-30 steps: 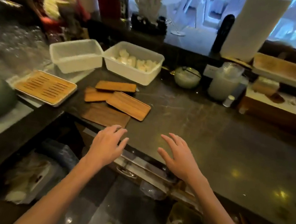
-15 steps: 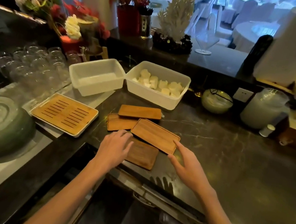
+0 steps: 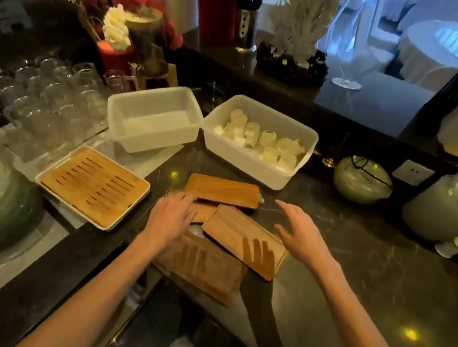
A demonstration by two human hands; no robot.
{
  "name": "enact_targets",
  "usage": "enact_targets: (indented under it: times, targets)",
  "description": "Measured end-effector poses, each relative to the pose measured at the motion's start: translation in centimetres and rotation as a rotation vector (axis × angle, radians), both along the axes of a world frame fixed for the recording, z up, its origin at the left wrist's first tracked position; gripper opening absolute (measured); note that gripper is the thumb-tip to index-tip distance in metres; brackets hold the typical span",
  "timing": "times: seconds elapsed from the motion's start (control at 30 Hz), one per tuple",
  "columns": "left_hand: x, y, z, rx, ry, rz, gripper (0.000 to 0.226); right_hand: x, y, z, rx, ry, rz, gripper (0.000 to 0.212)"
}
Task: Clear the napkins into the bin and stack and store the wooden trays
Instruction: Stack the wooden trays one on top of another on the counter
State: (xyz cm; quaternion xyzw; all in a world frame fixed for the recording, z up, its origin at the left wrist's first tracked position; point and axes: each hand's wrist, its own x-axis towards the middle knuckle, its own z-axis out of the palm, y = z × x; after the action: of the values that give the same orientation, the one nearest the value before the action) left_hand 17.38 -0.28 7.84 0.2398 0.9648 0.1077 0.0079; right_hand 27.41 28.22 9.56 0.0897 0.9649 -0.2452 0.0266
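Observation:
Several wooden trays lie overlapping on the dark counter (image 3: 356, 266). The far tray (image 3: 222, 190) sits nearest the tubs. A middle tray (image 3: 204, 212) is partly under my left hand (image 3: 169, 218), which rests flat on it with fingers spread. A lighter tray (image 3: 241, 239) lies tilted across the others. The nearest, darker tray (image 3: 202, 267) lies by the counter's front edge. My right hand (image 3: 301, 237) hovers open just right of the lighter tray, holding nothing. A bit of white, perhaps a napkin (image 3: 194, 230), shows between the trays.
Two white plastic tubs stand behind the trays, the left tub (image 3: 153, 117) holding nothing, the right tub (image 3: 258, 145) holding rolled white items. A slatted bamboo tray (image 3: 92, 185) and several glasses (image 3: 45, 98) are at left. A green bowl (image 3: 362, 180) and a jar (image 3: 452, 203) sit at right.
Both hands have moved forward from the counter's front edge over the trays. My left hand now rests on the middle tray; my right hand has risen beside the lighter tray.

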Motion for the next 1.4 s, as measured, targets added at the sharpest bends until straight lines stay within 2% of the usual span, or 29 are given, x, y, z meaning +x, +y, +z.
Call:
enact_targets:
  times: [0.2,0.3,0.37,0.5,0.63,0.73,0.93,1.07,1.23,1.4]
  targets:
    - [-6.7,0.9,-2.0,-0.069,-0.042,-0.047,0.042,-5.8,-0.1,-1.8,0.023,-0.092,-0.012,0.068]
    - [-10.0,1.9,-3.1,-0.076,-0.045,-0.119,0.046,-9.3,-0.6,-2.7,-0.017,-0.036,0.005,0.060]
    - [-11.9,2.4,-4.0,-0.101,-0.074,-0.170,0.049,-11.4,-1.2,-3.9,-0.031,-0.084,0.017,0.058]
    - [-15.3,3.3,-6.1,-0.206,-0.189,-0.284,0.060,-14.8,-1.9,-7.1,0.036,-0.198,0.056,0.065]
    - [-17.3,3.0,-9.2,-0.328,-0.297,-0.370,0.075,-16.2,-1.8,-10.4,0.125,-0.385,0.095,0.080]
    - [-18.9,2.8,-10.7,-0.407,-0.378,-0.412,0.085,-16.8,-1.8,-12.2,0.172,-0.431,0.109,0.087]
    - [-20.2,2.4,-12.4,-0.371,-0.453,-0.456,0.089,-17.2,-2.2,-15.0,0.133,-0.369,0.083,0.085]
    - [-20.1,2.2,-12.3,-0.298,-0.419,-0.467,0.079,-16.9,-2.3,-15.2,0.107,-0.319,0.049,0.084]
    - [-20.4,1.3,-10.7,-0.093,-0.310,-0.352,0.078,-16.2,-2.6,-13.4,0.091,-0.030,-0.123,0.072]
    - [-19.5,1.5,-7.8,0.154,-0.156,-0.391,0.064,-14.3,-2.2,-10.1,0.112,0.248,-0.159,0.063]
